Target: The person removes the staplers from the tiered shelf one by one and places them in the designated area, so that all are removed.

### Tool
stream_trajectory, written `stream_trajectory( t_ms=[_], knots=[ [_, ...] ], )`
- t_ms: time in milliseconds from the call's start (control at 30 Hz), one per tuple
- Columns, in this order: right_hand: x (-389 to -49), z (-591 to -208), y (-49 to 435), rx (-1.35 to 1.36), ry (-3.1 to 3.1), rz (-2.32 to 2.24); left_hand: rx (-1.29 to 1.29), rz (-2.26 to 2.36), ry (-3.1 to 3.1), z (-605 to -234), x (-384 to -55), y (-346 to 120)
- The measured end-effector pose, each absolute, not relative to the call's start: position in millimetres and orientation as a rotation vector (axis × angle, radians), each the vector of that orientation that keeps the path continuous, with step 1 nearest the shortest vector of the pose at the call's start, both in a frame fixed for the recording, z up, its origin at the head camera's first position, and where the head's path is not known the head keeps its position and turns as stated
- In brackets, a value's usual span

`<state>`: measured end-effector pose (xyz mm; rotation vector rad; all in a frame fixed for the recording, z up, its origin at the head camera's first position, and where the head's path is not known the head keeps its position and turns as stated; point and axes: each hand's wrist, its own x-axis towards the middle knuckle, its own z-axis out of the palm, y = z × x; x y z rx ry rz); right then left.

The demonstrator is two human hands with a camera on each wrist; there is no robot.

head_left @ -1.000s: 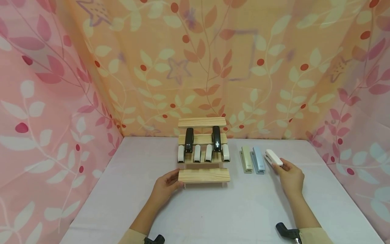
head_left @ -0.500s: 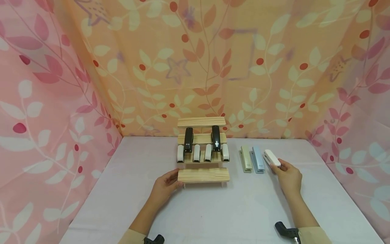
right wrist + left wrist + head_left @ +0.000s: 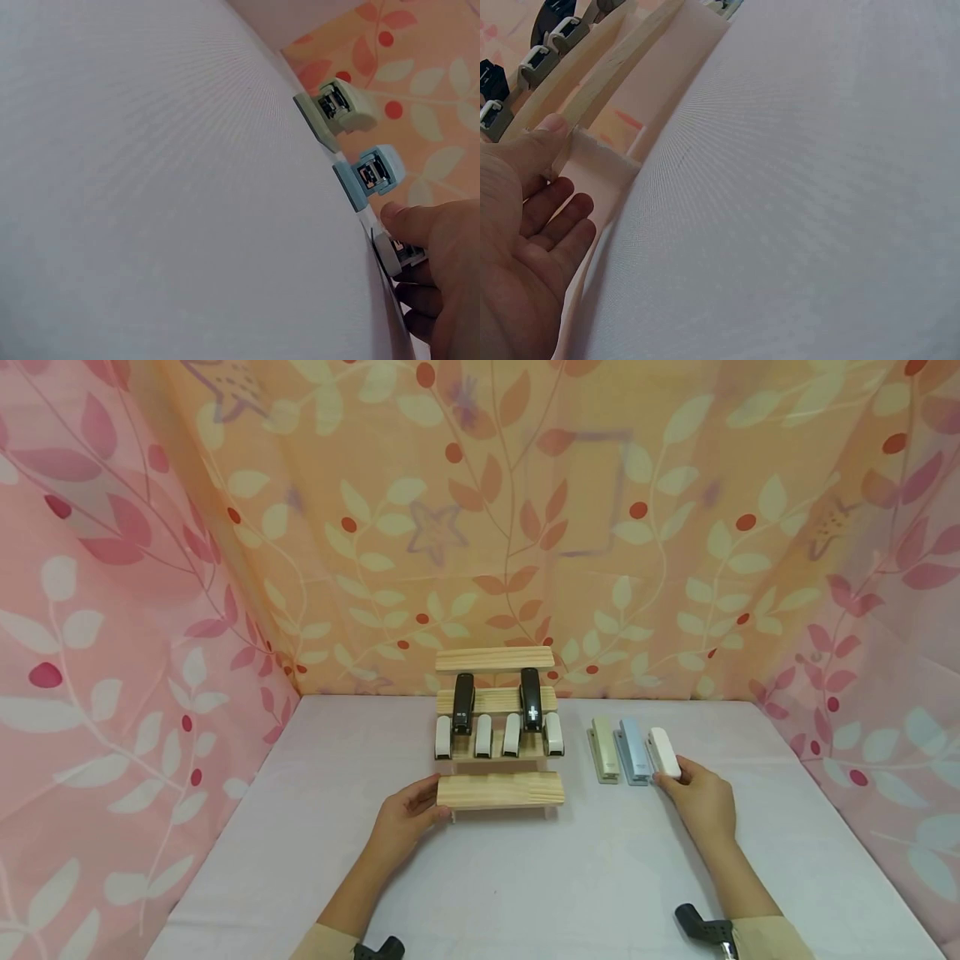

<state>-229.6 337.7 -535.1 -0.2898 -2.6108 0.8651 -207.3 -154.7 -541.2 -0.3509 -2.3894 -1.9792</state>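
Observation:
A tiered wooden rack (image 3: 498, 790) stands mid-table in the head view. Its lowest board is held at the left end by my left hand (image 3: 405, 818), whose thumb lies on the board's edge in the left wrist view. Over on the right, my right hand (image 3: 703, 799) pinches the near end of a white stapler (image 3: 663, 750) between thumb and fingers. That stapler sits on the table beside a light blue stapler (image 3: 634, 752), and a pale green stapler (image 3: 603, 750) is left of the blue one. In the right wrist view my fingers partly hide the white stapler (image 3: 401, 253).
Two black staplers, left (image 3: 463, 703) and right (image 3: 531, 700), lean on the rack's middle tiers. Several white-topped staplers (image 3: 483, 735) line the board below them. The white-covered table (image 3: 495, 893) is bordered by patterned curtains (image 3: 510, 527) at the back and sides.
My right hand has moved left and turned the white stapler from a slant to nearly parallel with the blue one. The left hand stays on the rack.

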Motion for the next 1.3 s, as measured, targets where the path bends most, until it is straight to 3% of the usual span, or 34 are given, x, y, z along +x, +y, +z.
stream_trajectory(
  t_ms=[700,967,1300],
  knots=[
    [-227,-517,338,-0.223,-2.777,0.964,-0.315,-2.031,-2.366,-542,-208,-158],
    [-220,-495,333,-0.268,-2.807,0.951,-0.321,-2.01,-2.371,-542,-209,-158],
    [-205,-447,302,-0.063,-2.708,0.935,-0.374,-1.971,-2.38,-543,-209,-156]
  ],
)
